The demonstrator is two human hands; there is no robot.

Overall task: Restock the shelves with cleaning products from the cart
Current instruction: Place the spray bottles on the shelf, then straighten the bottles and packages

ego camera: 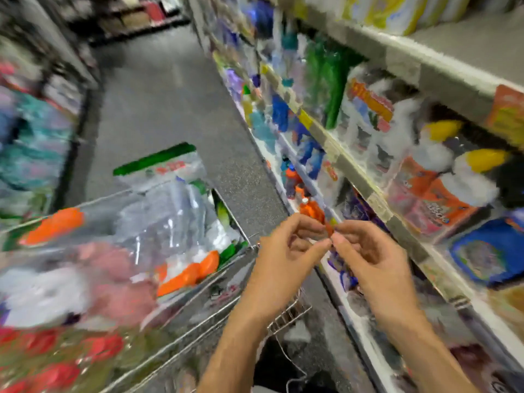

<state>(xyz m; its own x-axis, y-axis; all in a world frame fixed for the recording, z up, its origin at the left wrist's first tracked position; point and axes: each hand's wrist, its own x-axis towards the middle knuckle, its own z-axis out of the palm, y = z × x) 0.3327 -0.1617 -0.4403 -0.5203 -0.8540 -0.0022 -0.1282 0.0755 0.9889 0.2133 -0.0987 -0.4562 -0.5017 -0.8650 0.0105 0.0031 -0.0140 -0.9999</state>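
Left hand (286, 251) and right hand (368, 259), each grip pinching a small orange piece (329, 228); shelves (377, 199) at three o'clock, cart (215, 282) at nine.

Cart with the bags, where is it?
The cart is on the left of the head view, packed with bags, just left of the person's left hand and across from the shelves on the right.
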